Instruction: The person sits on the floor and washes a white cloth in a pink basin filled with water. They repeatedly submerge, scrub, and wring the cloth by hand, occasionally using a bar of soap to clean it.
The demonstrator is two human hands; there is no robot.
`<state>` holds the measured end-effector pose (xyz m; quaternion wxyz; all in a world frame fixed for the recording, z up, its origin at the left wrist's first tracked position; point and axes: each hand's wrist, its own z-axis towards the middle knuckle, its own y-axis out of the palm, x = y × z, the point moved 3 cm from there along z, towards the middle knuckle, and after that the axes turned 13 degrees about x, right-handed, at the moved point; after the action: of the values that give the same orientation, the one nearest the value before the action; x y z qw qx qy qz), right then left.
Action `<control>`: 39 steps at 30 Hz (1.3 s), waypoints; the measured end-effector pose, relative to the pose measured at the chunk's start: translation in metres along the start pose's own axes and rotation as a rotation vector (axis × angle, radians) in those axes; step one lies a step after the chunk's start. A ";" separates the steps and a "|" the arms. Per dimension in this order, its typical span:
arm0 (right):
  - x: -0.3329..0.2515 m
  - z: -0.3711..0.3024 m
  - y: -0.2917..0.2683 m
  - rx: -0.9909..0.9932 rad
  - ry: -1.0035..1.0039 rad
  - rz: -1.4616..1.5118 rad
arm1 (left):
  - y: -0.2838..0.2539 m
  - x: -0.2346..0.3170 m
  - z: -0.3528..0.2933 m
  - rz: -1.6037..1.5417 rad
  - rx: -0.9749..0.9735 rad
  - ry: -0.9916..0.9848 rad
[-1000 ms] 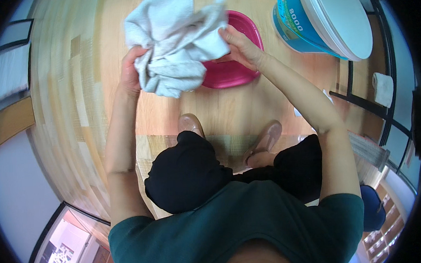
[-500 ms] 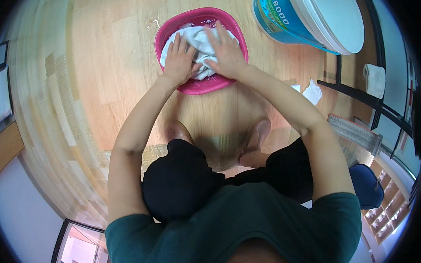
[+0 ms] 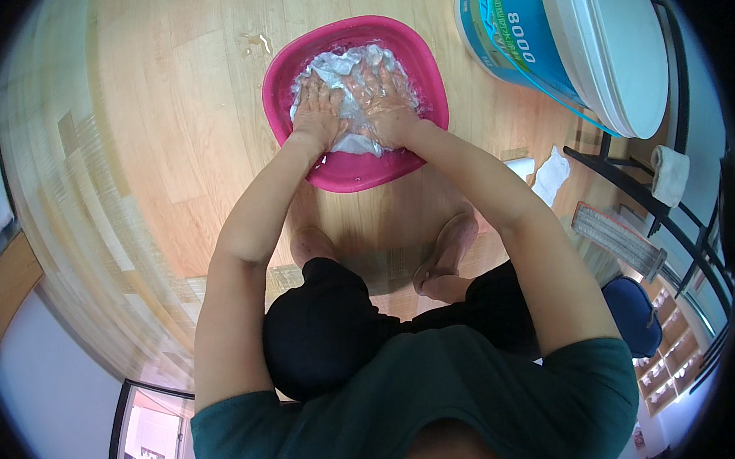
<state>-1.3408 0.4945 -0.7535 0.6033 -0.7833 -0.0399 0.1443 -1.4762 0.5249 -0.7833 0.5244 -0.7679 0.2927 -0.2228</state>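
Note:
A pink plastic basin point(image 3: 353, 181) stands on the floor in front of my feet, with water in it. Inside lies a wet white cloth point(image 3: 334, 64), bunched and partly under water. My left hand point(image 3: 319, 110) presses flat on the cloth's left part, fingers stretched forward. On the right part lies my right hand point(image 3: 385, 110), its fingers spread and partly covered by splashing water. The cloth between and under the palms is partly hidden by the hands and the churned water.
At the upper right stands a large blue and white bucket point(image 3: 531, 42) with a blue handle. Near it are a white scrap point(image 3: 552, 176) on the floor, a black metal rack point(image 3: 619, 169), a rolled white towel point(image 3: 670, 175) and a grey flat mop head point(image 3: 618, 239). Spilled water point(image 3: 257, 44) lies left of the basin.
Both hands have pushed the cloth down into the basin, and water now splashes over it and the fingers. The view has shifted slightly, so the basin appears a little lower and larger.

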 end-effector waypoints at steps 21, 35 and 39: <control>0.041 -0.035 -0.131 0.340 0.593 1.516 | -0.063 -0.014 -0.023 -0.696 0.368 -0.271; 0.041 -0.083 -0.252 0.434 0.145 0.434 | -0.200 0.011 -0.105 -0.965 0.919 0.106; 0.038 -0.069 -0.257 0.464 0.215 0.539 | -0.192 0.026 -0.111 -1.710 0.488 -0.095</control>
<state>-1.2569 0.5080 -0.4982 0.7058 -0.6189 0.2653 0.2200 -1.4878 0.4854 -0.5637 0.3394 -0.5993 -0.4581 -0.5620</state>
